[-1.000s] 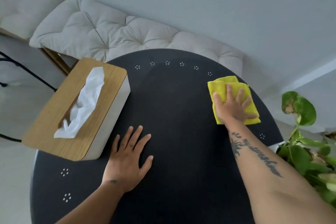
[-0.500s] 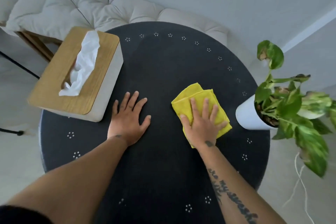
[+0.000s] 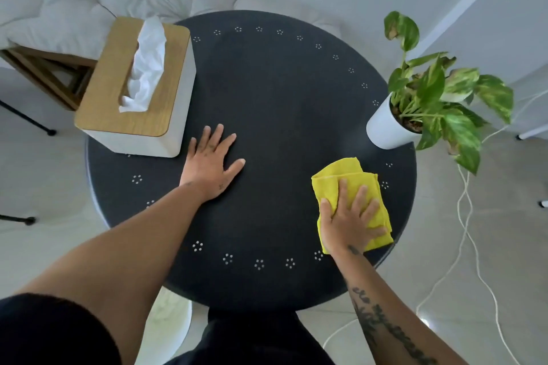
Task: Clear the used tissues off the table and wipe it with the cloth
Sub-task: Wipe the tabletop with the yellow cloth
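The right hand presses flat, fingers spread open, on the folded yellow cloth, which lies on the round dark table near its right edge and just short of the white plant pot; a wide sweep toward that side could, I judge, nudge the pot, which stands close to the rim, and tip it off or spill soil; the trailing leaves hang past the edge and add to the risk. The left hand lies palm down with fingers splayed, gripping nothing, just beside the tissue box; the box overhangs the table's left edge, so a push from that hand or the cloth might slide it off. No loose used tissues are visible on the tabletop, so clearing looks done and wiping is under way. The pot holds a variegated green plant; the wooden-lidded box holds white tissue, one sheet standing out of the slot.
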